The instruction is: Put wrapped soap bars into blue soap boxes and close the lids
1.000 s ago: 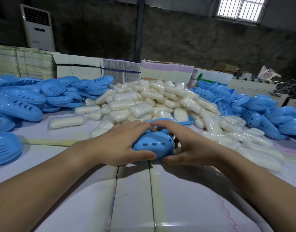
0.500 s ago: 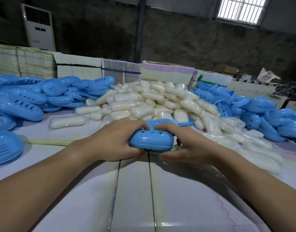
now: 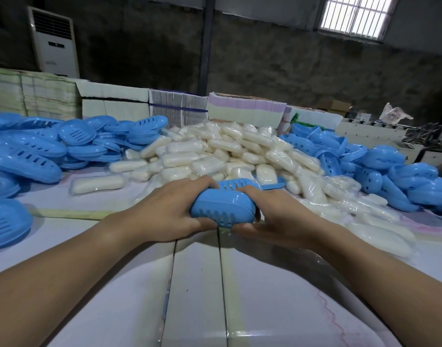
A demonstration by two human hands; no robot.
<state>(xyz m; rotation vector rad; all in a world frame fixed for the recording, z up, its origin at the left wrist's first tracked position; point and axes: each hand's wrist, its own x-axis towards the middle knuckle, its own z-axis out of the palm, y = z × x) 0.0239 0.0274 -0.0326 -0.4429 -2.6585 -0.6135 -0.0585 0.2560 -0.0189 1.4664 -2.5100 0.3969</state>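
Observation:
A blue soap box (image 3: 223, 207) with slotted holes is held just above the white table (image 3: 197, 296) at the centre. My left hand (image 3: 169, 209) grips its left end, fingers curled over the top and thumb beneath. My right hand (image 3: 272, 216) grips its right end the same way. The two halves look pressed together; what is inside is hidden. Behind it lies a heap of wrapped white soap bars (image 3: 214, 154). Another wrapped bar (image 3: 266, 174) rests on a flat blue lid (image 3: 275, 184) right behind my fingers.
Blue slotted lids (image 3: 39, 149) are piled at the left, one blue piece (image 3: 4, 221) near the left edge. Blue box halves (image 3: 390, 169) are heaped at the right. A single wrapped bar (image 3: 97, 184) lies apart. Stacks of flat cartons (image 3: 114, 101) line the back.
Both hands have lifted the box slightly and turned it, so its slotted side now faces me instead of the round-holed face. The grip on both ends stays the same.

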